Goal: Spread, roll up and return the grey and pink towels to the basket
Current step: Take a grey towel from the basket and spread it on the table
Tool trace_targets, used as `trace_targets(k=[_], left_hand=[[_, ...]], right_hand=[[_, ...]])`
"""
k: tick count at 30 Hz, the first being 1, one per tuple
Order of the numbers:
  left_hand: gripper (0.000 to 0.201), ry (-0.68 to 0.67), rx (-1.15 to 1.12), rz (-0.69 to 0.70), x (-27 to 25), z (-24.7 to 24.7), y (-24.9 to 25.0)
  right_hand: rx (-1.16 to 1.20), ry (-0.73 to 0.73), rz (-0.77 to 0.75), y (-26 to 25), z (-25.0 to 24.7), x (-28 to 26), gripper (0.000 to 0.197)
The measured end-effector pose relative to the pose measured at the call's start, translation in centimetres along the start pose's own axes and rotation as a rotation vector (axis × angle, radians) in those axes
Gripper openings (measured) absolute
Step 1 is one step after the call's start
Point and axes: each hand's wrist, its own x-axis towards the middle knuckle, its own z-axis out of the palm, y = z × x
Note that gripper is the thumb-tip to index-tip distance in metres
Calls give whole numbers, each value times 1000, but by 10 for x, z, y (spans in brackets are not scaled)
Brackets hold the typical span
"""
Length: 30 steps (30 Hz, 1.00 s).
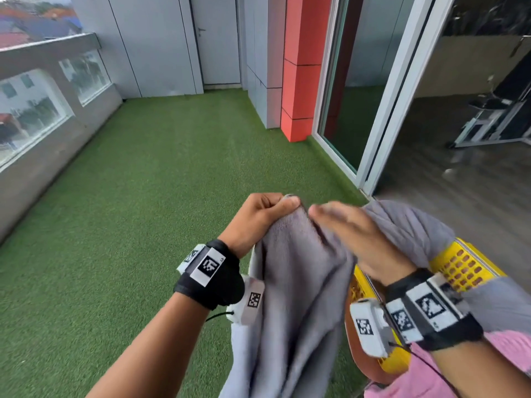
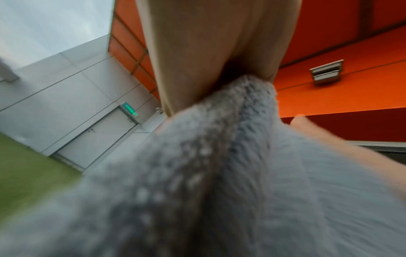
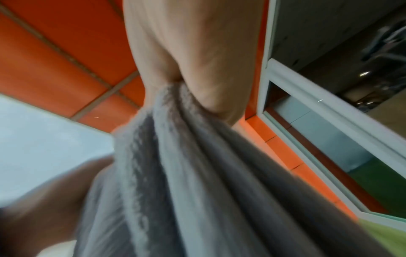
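- Green artificial turf (image 1: 161, 173) is the biggest surface near the basket (image 1: 465, 267), lying to its left and beyond it, and it looks like the only place to spread a towel. The likely risk: the pile would drag on terry cloth, so the towel could bunch instead of lying flat, and a roll begun on bunched cloth would come out lopsided.
- Grey towel (image 1: 298, 285) hangs in the air just left of the basket, with one part draped back over the basket's far rim. If the person pulls it away with that part still lying there, it could catch on the yellow perforated wall and tip or shift the basket.
- Pink towel (image 1: 448, 372) lies at the basket's near side, partly under the right forearm. A trailing fold of grey cloth could sweep it out onto the turf.
- Left hand (image 1: 258, 216), up and left of the basket, has its fingers curled tight on the towel's top edge; the left wrist view shows cloth bunched in the grip. It seems secure.
- Right hand (image 1: 353, 237), just beside the left one, is blurred in the head view, but the right wrist view shows its fingers and thumb clamped on a gathered fold. A bunched hold, not a corner, is what could spoil the spread: the towel may open twisted.
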Motion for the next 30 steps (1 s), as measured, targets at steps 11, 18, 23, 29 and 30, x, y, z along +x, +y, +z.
trace_targets(k=[11, 18, 23, 29, 30], left_hand=[[49, -97, 8, -47, -3, -1, 1], [37, -188, 136, -50, 10, 15, 12], [47, -141, 83, -59, 5, 4, 5], [35, -242, 194, -93, 10, 3, 17], [30, -270, 219, -132, 6, -2, 15]], right_hand=[[214, 157, -50, -5, -29, 9, 38], [156, 9, -36, -16, -27, 4, 19], [307, 141, -30, -7, -42, 15, 17], [-107, -140, 12, -13, -34, 1, 29], [27, -35, -12, -22, -45, 2, 26]])
